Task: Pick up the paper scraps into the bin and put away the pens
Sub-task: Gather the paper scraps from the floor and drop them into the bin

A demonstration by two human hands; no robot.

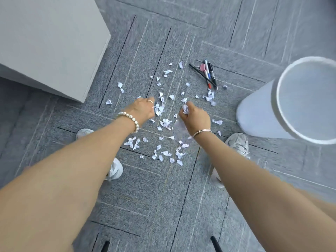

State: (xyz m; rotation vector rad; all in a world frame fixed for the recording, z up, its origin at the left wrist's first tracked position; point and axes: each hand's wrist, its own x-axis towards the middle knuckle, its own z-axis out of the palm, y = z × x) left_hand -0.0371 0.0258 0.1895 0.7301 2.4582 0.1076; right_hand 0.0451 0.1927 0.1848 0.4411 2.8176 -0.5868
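Grey carpet (163,197) strewn with paper scraps (164,122); both hands clutch scraps.

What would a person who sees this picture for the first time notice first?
First, the many white paper scraps strewn over the grey carpet, with the left hand and the right hand reaching into them; the right hand already clutches some. Next, the tall white bin at the right edge, and the small cluster of pens lying beyond the scraps.
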